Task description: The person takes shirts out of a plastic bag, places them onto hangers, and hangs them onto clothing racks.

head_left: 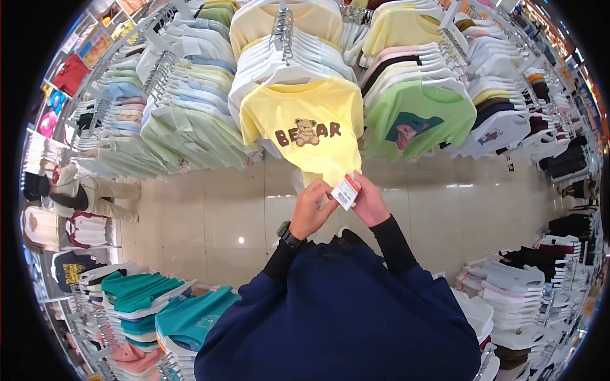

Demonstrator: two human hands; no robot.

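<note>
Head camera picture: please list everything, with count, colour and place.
bear shirt: one, yellow, upper centre
price tag: one, mostly white, centre
printed shirt: one, green, upper right
light shirts: several, pale green, upper left
teal shirts: several, teal, lower left
other clothes: countless, mixed, around
person: one clear, pale trousers, far left
floor: one, beige, middle
watch: one, black, left wrist
top: one, navy, bottom
left hand: one, bare, tag's left
right hand: one, bare, tag's right
</note>
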